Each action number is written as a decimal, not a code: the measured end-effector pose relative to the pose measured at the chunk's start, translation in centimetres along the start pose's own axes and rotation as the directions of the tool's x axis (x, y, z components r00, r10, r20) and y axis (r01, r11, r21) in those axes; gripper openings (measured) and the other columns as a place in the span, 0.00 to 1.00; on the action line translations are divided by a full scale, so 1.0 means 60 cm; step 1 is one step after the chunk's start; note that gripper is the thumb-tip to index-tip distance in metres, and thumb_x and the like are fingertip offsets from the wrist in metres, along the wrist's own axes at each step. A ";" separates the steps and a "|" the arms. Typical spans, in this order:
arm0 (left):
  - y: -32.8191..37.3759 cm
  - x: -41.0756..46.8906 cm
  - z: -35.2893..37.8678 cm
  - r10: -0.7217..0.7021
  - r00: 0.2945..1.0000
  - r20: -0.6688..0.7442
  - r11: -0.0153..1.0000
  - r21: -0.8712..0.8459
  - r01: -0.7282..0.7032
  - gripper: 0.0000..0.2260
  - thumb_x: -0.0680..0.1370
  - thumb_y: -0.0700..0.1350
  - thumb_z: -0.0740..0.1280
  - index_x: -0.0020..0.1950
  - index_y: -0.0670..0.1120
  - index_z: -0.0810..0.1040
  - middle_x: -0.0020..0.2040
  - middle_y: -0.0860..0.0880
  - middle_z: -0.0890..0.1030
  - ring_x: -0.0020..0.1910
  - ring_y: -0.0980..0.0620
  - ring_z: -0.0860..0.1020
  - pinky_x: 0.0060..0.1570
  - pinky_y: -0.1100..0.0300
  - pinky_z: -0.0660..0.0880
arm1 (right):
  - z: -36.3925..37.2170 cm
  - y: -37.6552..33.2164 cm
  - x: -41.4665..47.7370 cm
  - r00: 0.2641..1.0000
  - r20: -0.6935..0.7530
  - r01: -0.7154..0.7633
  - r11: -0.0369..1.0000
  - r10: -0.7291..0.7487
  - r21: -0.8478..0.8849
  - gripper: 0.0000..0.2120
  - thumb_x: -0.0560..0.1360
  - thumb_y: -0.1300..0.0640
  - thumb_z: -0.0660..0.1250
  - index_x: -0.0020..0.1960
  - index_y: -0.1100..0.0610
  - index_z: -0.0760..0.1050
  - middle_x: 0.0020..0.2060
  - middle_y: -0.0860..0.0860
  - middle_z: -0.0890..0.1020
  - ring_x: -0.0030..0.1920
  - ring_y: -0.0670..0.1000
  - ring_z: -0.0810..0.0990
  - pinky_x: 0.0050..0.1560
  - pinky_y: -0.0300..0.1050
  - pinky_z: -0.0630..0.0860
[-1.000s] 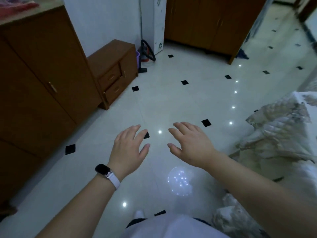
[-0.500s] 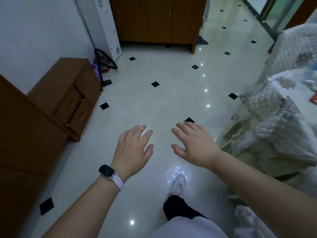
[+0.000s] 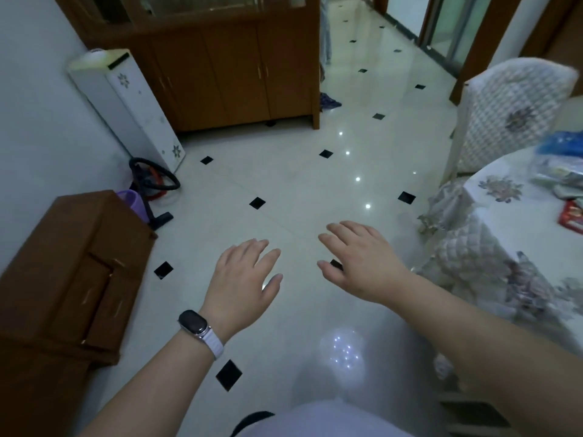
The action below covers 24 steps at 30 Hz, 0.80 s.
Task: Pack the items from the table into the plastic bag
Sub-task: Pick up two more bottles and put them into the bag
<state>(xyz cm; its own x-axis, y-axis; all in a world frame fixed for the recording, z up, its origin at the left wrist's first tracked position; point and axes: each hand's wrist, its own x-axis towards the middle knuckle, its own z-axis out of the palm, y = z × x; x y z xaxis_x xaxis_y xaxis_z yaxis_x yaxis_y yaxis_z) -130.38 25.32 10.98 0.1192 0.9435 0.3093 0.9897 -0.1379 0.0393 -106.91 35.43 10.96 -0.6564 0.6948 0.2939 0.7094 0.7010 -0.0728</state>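
Observation:
My left hand [image 3: 243, 279], with a watch on its wrist, and my right hand [image 3: 359, 260] hover palm down over the tiled floor, fingers spread, holding nothing. At the right edge stands a table [image 3: 495, 222] under a floral quilted cloth. On it lie a red packet [image 3: 572, 216], a clear plastic bag [image 3: 558, 171] with blurred items, and something blue [image 3: 563, 141] behind it. Both hands are well left of the table and apart from everything on it.
A low brown drawer unit [image 3: 72, 272] stands at the left, with a purple bin and a vacuum [image 3: 151, 184] behind it. A white tower appliance [image 3: 132, 105] leans by the wall. A wooden cabinet [image 3: 233, 77] is at the back, a covered chair [image 3: 511, 111] beside the table.
The view has swung to the right, bringing the table top and its items into sight. Both hands stay held out, empty, in the same pose.

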 end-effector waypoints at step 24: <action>-0.156 0.699 0.266 0.592 0.800 -0.096 0.735 -0.342 -0.585 0.21 0.77 0.55 0.61 0.65 0.45 0.77 0.63 0.42 0.78 0.62 0.40 0.75 0.61 0.44 0.72 | 0.050 0.268 0.330 0.756 0.018 -0.610 0.714 0.654 -0.345 0.24 0.75 0.39 0.58 0.62 0.54 0.76 0.61 0.53 0.79 0.61 0.57 0.76 0.61 0.51 0.71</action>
<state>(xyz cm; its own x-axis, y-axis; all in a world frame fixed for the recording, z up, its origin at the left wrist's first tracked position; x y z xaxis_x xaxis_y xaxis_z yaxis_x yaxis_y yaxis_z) -133.36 70.97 8.44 0.6740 0.6443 0.3615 0.6307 -0.7566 0.1725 -109.28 60.94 12.74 -0.0367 0.9868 0.1578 0.9950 0.0214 0.0975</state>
